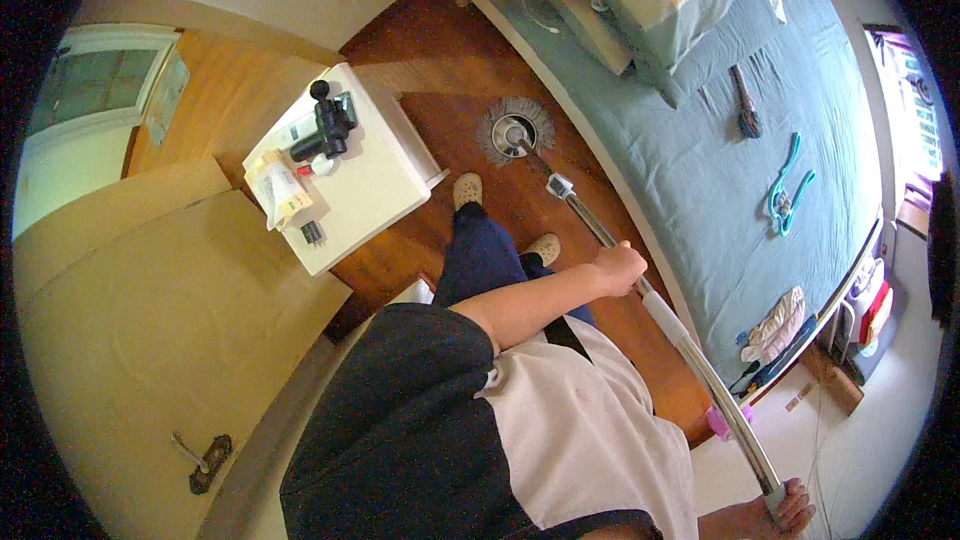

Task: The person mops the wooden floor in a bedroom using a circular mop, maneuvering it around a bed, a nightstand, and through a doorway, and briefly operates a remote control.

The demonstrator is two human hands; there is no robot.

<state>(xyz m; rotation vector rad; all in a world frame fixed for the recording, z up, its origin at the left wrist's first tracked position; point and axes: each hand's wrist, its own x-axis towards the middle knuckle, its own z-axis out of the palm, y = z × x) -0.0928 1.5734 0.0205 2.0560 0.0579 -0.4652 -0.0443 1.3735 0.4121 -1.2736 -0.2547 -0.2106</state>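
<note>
A mop [683,340] with a silver and white pole runs slantwise across the view. Its round grey string head [517,130] rests on the wooden floor between the bed and the white nightstand. My left hand [620,268] is closed round the middle of the pole, just above a white sleeve section. At the lower right, my right hand [793,508] grips the upper end of the pole, with its fingers wrapped over the tip. Both of my feet, in beige clogs [467,190], stand on the floor near the mop head.
The bed [690,170] with blue-green sheets lies along the right, carrying a pillow [700,0], a brush [746,105] and a turquoise strap [785,195]. On the nightstand [375,185] are a black massage gun [325,130] and a tissue pack [278,190]. A door with a handle [208,460] stands left.
</note>
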